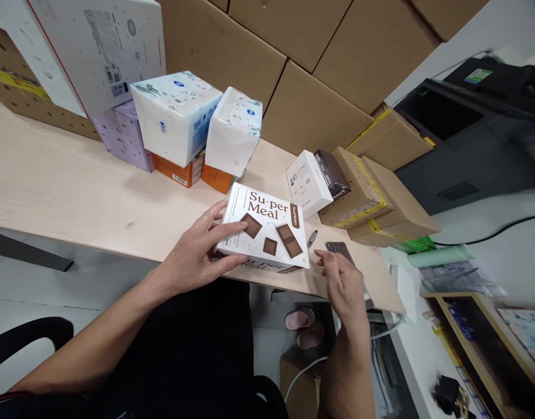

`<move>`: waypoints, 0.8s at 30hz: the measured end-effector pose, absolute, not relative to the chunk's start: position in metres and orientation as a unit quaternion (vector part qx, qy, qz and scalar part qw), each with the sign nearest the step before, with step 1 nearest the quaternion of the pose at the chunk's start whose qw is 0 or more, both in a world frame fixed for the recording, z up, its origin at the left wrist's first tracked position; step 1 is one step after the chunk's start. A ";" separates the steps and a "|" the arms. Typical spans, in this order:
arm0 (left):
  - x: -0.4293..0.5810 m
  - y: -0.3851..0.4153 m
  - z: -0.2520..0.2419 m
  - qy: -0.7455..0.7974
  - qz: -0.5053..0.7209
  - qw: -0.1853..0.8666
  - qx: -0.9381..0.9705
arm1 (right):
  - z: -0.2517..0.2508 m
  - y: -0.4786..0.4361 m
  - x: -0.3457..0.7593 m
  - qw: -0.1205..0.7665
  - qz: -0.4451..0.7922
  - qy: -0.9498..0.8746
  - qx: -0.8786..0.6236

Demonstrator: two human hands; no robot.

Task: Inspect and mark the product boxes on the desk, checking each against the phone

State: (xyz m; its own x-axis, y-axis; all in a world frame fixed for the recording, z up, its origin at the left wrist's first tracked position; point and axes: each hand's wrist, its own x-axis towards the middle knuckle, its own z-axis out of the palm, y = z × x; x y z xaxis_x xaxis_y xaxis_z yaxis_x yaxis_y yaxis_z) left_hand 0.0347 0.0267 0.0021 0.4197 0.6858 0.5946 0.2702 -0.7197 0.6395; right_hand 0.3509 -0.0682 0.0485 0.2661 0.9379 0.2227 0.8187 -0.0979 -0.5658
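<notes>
A white carton [278, 241] printed "Su-per Meal" with brown chocolate squares lies on the wooden table near its front edge. My left hand [209, 244] grips its left end, index finger on the top face and thumb along the front edge. Right of the carton, my right hand [343, 285] hovers apart from it with fingers curled in; whatever they may hold is hidden. Between the carton and that hand lies a small dark pen or cutter [311, 237]. A dark phone [341, 251] is partly covered by my right hand.
Two tissue packs [175, 116] stand on orange boxes [217, 177] behind the carton. A white box [309, 185], a dark brown box [332, 174] and taped cardboard boxes [359, 192] sit at the right. Large cardboard boxes [320, 105] form a wall behind. Pink slippers [299, 318] lie below.
</notes>
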 end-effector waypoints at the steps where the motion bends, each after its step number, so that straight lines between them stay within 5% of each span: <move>1: 0.034 0.026 0.002 0.294 0.453 0.224 0.811 | 0.051 -0.064 0.339 0.302 0.126 -0.617 -0.716; 8: 0.031 0.022 -0.004 0.252 0.487 0.146 0.823 | 0.052 -0.059 0.307 0.354 0.259 -0.569 -0.695; 15: 0.027 0.020 -0.002 0.180 0.503 0.125 0.836 | 0.043 -0.060 0.310 0.559 0.375 -0.450 -0.586; 24: 0.034 0.022 0.000 0.166 0.506 0.117 0.838 | 0.071 -0.056 0.323 0.536 0.382 -0.499 -0.564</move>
State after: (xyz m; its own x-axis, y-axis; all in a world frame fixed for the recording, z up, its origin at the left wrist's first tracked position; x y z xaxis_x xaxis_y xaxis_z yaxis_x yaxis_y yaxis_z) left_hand 0.0344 0.0216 0.0000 0.4330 0.3963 0.8096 0.1589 -0.9176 0.3643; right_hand 0.3230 -0.0560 0.0712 0.2098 0.9722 0.1037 0.1531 0.0721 -0.9856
